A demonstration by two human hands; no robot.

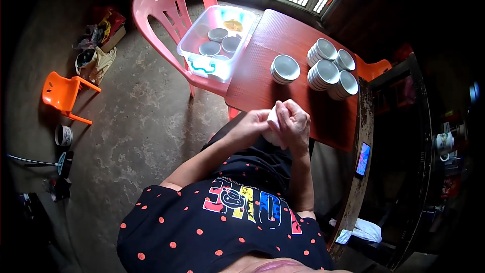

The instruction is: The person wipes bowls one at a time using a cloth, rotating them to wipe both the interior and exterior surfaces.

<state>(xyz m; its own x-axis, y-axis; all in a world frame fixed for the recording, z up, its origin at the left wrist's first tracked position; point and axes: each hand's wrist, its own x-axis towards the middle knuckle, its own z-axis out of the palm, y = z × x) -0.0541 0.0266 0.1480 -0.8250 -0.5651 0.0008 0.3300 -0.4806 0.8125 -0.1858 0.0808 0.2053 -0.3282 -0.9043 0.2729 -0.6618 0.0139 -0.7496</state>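
Note:
Just off the near edge of the table, my left hand (254,125) is closed on the side of a white bowl (273,135). My right hand (295,124) is curled over the bowl's other side, its fingers bent at the rim. The two hands cover most of the bowl, and whether a cloth is in the right fingers is hidden. Beyond them on the table stands a short stack of white bowls (285,68). Several taller bowl stacks (324,73) are grouped to its right.
A clear plastic bin (194,60) with several bowls sits on a pink chair (143,14), left of the red-brown table (273,30). A wooden bench (357,192) at the right carries a phone (362,160) and a white cloth (366,231). An orange stool (61,92) stands far left.

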